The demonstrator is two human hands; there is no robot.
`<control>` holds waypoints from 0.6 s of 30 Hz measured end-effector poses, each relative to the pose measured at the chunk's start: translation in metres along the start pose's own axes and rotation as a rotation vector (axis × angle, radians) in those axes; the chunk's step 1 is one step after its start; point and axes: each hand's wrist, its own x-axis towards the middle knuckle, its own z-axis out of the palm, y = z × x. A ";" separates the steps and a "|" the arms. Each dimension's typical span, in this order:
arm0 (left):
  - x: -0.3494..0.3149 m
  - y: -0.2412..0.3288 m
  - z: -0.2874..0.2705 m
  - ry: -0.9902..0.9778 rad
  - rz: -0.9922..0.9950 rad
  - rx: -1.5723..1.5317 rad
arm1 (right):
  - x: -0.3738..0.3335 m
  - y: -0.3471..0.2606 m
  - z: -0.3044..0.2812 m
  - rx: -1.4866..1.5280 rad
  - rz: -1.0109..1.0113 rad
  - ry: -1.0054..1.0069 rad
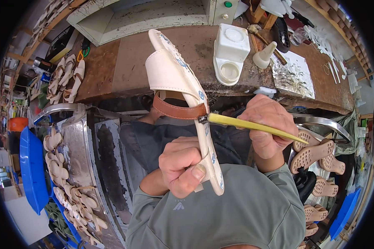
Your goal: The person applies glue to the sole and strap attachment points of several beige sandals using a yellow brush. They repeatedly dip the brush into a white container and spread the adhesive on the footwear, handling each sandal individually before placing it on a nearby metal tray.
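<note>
My left hand (180, 166) is closed around the lower end of a cream sandal (170, 71), its thumb pressed near a narrow cream strap. The sandal is held up on edge, with blue printed marks along its sole. A wide cream band crosses its upper end, and a brown stitched strap (179, 108) loops out below that. My right hand (268, 122) grips a brush (249, 123) by its yellow-green handle. The brush's dark tip touches the sole's edge, right beside the end of the brown strap.
A white plastic bottle-shaped container (232, 45) with a round opening stands on the brown workbench (133, 62), near a cream nozzle cap (264, 55). More sandals (70, 79) lie at the bench's left. Racks on both sides hold several sandals (316, 153), with blue trays (32, 170) beyond.
</note>
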 end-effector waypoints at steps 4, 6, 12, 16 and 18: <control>-0.005 -0.002 -0.005 0.011 -0.039 -0.110 | -0.013 0.005 -0.013 -0.055 0.229 0.035; -0.011 -0.002 -0.005 0.045 -0.100 -0.193 | -0.010 0.003 -0.004 0.159 0.355 0.236; -0.009 0.003 -0.008 0.256 -0.189 -0.376 | -0.010 0.005 0.012 0.015 -0.020 -0.070; -0.016 -0.011 -0.027 0.281 -0.169 -0.608 | -0.014 -0.004 0.013 0.198 0.103 -0.270; -0.014 -0.017 -0.022 0.271 -0.063 -0.793 | 0.005 0.001 0.013 0.224 0.286 -0.169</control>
